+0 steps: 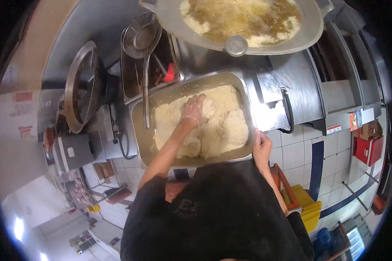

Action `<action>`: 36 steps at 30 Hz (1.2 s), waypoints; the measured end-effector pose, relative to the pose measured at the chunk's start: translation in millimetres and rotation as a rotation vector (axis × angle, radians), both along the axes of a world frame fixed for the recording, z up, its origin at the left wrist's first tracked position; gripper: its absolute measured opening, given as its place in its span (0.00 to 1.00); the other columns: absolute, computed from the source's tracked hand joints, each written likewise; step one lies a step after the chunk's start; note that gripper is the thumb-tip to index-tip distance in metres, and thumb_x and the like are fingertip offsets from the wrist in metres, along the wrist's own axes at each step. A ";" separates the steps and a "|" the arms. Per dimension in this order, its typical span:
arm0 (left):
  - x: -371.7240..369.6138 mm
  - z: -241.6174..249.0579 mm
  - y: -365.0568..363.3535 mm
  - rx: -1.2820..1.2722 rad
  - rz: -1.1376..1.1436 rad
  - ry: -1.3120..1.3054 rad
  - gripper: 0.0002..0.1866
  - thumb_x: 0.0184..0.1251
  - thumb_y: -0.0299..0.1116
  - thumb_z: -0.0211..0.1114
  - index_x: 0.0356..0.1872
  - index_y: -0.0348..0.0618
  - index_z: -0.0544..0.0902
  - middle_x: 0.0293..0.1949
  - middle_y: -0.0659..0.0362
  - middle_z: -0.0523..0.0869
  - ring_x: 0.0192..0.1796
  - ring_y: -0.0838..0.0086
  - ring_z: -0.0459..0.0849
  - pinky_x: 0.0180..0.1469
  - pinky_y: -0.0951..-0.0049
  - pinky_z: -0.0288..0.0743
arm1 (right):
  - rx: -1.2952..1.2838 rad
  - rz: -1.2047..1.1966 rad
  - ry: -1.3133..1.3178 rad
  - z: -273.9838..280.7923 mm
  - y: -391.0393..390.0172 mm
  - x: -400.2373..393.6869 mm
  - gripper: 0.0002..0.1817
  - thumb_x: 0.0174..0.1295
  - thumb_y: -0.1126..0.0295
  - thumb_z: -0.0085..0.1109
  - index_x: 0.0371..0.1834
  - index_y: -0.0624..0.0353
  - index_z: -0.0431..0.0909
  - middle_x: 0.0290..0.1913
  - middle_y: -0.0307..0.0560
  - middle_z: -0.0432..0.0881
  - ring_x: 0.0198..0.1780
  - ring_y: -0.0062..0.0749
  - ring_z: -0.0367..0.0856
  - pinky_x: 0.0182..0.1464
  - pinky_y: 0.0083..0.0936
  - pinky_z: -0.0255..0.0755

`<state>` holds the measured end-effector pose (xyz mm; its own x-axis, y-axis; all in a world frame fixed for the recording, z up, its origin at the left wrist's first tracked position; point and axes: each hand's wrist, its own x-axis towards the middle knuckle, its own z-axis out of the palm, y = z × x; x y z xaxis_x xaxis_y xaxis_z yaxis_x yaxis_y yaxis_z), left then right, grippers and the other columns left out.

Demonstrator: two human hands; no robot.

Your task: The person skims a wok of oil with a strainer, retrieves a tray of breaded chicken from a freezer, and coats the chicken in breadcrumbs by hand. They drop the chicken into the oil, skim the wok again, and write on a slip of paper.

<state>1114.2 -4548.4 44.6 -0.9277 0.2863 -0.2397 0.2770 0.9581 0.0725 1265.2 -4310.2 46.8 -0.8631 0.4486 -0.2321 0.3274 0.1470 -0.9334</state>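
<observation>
A deep rectangular metal pan (140,147) holds a bed of pale yellow breading (222,93) with coated pieces of food in it. My left hand (195,109) lies on the breading, fingers stretched forward, beside a coated piece (209,108); what is under the palm is hidden. A clear plastic edge, perhaps of a thin glove, shows at that wrist. Another large coated piece (236,128) rests at the pan's right side. At the right front corner, my right hand (262,150) grips the pan's rim, thumb up along the outside and fingers curled.
Beyond the pan stands a large pot (170,21) of bubbling oil with a round dial thermometer (236,45) at its rim. A long-handled strainer (146,74) lies across a dark tray (128,89) and the pan's left edge. A metal counter (296,87) extends right.
</observation>
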 end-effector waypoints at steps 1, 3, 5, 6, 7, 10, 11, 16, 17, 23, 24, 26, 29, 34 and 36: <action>2.5 0.0 -1.0 0.012 0.030 -0.079 0.39 0.41 0.42 0.76 0.59 0.49 0.70 0.55 0.50 0.74 0.60 0.54 0.74 0.62 0.58 0.70 | -0.026 0.008 -0.020 -0.5 2.7 0.4 0.23 0.72 0.60 0.51 0.23 0.69 0.72 0.17 0.36 0.58 0.24 0.19 0.55 0.24 0.25 0.52; -0.9 4.7 0.8 0.027 0.041 -0.140 0.38 0.41 0.43 0.76 0.58 0.49 0.72 0.55 0.51 0.75 0.62 0.55 0.73 0.62 0.58 0.70 | -0.015 0.003 0.000 1.2 2.7 -0.2 0.23 0.72 0.60 0.51 0.23 0.68 0.71 0.18 0.35 0.57 0.24 0.18 0.54 0.24 0.25 0.51; 16.2 15.3 1.5 -0.002 0.058 -0.155 0.33 0.42 0.44 0.75 0.54 0.50 0.76 0.55 0.54 0.76 0.64 0.57 0.70 0.63 0.57 0.68 | -0.021 -0.036 0.012 1.3 -0.8 0.9 0.23 0.72 0.60 0.51 0.21 0.67 0.69 0.18 0.34 0.55 0.24 0.17 0.52 0.24 0.25 0.49; 17.3 23.8 0.7 -0.001 0.051 -0.152 0.33 0.42 0.44 0.75 0.54 0.50 0.76 0.55 0.54 0.76 0.64 0.57 0.70 0.63 0.57 0.68 | -0.020 -0.043 0.014 2.4 -0.1 1.3 0.23 0.72 0.60 0.51 0.21 0.67 0.69 0.18 0.34 0.55 0.24 0.17 0.52 0.24 0.25 0.49; 17.6 34.0 -1.7 -0.053 -0.024 -0.149 0.32 0.43 0.44 0.76 0.53 0.51 0.77 0.55 0.55 0.77 0.64 0.57 0.71 0.63 0.57 0.67 | -0.007 -0.026 -0.028 4.3 1.5 1.7 0.23 0.72 0.60 0.51 0.22 0.67 0.69 0.18 0.34 0.55 0.24 0.17 0.53 0.24 0.25 0.50; 16.6 40.8 -27.8 0.069 -0.091 -0.105 0.34 0.43 0.46 0.76 0.55 0.50 0.77 0.55 0.55 0.78 0.64 0.57 0.70 0.65 0.56 0.65 | -0.009 -0.019 -0.053 4.9 1.4 0.5 0.23 0.72 0.60 0.52 0.22 0.68 0.70 0.18 0.34 0.56 0.25 0.17 0.53 0.24 0.25 0.50; 17.3 39.2 -39.3 0.243 -0.083 -0.067 0.37 0.42 0.47 0.76 0.58 0.50 0.75 0.56 0.53 0.78 0.64 0.57 0.70 0.66 0.55 0.64 | -0.024 -0.028 -0.038 4.1 0.8 0.4 0.23 0.72 0.60 0.52 0.22 0.68 0.70 0.18 0.34 0.55 0.25 0.17 0.54 0.24 0.25 0.51; 18.3 33.1 -78.1 0.356 -0.052 -0.308 0.44 0.47 0.49 0.75 0.66 0.44 0.67 0.59 0.49 0.76 0.64 0.54 0.70 0.67 0.55 0.63 | -0.027 -0.021 -0.044 -1.1 1.8 1.6 0.23 0.72 0.59 0.52 0.24 0.69 0.72 0.18 0.35 0.56 0.25 0.18 0.55 0.25 0.25 0.52; 18.9 32.6 -80.7 0.373 -0.016 -0.375 0.44 0.50 0.49 0.73 0.67 0.42 0.64 0.61 0.47 0.75 0.64 0.53 0.71 0.67 0.56 0.64 | -0.031 -0.016 -0.050 -0.3 1.9 1.2 0.22 0.72 0.59 0.52 0.25 0.69 0.73 0.19 0.36 0.57 0.25 0.19 0.55 0.25 0.25 0.52; 30.5 75.1 -31.6 0.061 0.084 -0.383 0.35 0.59 0.51 0.64 0.64 0.41 0.72 0.65 0.45 0.72 0.66 0.53 0.70 0.69 0.60 0.63 | -0.033 -0.020 -0.041 -1.3 1.5 1.5 0.23 0.72 0.59 0.50 0.27 0.70 0.74 0.19 0.34 0.59 0.25 0.18 0.55 0.25 0.25 0.52; 35.1 72.5 -29.3 0.091 0.024 -0.234 0.34 0.60 0.52 0.63 0.62 0.40 0.74 0.65 0.45 0.72 0.68 0.53 0.69 0.69 0.61 0.63 | -0.028 0.002 -0.031 -1.8 2.1 1.3 0.23 0.72 0.59 0.50 0.27 0.70 0.74 0.19 0.34 0.59 0.25 0.18 0.55 0.25 0.25 0.52; 22.1 27.7 -33.3 0.113 0.024 -0.164 0.37 0.58 0.56 0.61 0.64 0.42 0.71 0.65 0.45 0.72 0.68 0.53 0.68 0.70 0.59 0.60 | -0.054 0.022 -0.053 -2.4 3.0 2.2 0.23 0.73 0.59 0.50 0.26 0.69 0.74 0.19 0.32 0.61 0.25 0.17 0.55 0.25 0.23 0.51; 30.1 -6.9 -35.9 0.146 0.078 -0.108 0.40 0.56 0.58 0.61 0.67 0.44 0.67 0.66 0.45 0.71 0.70 0.53 0.66 0.72 0.59 0.57 | -0.077 0.027 -0.029 1.3 0.1 2.4 0.23 0.73 0.59 0.49 0.26 0.69 0.75 0.19 0.30 0.61 0.24 0.16 0.55 0.25 0.22 0.50; 45.3 40.8 -21.5 0.189 0.287 -0.476 0.45 0.57 0.51 0.67 0.72 0.42 0.59 0.70 0.42 0.63 0.68 0.54 0.70 0.70 0.61 0.64 | -0.072 -0.028 -0.008 4.3 0.9 1.4 0.23 0.73 0.59 0.50 0.25 0.69 0.75 0.18 0.30 0.60 0.24 0.15 0.54 0.24 0.23 0.49; 64.2 3.5 -37.5 0.570 0.189 -0.195 0.46 0.56 0.53 0.69 0.72 0.43 0.59 0.69 0.41 0.64 0.67 0.52 0.70 0.69 0.60 0.64 | -0.073 -0.021 -0.037 -4.2 1.6 2.4 0.23 0.72 0.59 0.51 0.25 0.69 0.75 0.18 0.30 0.59 0.24 0.15 0.54 0.24 0.23 0.48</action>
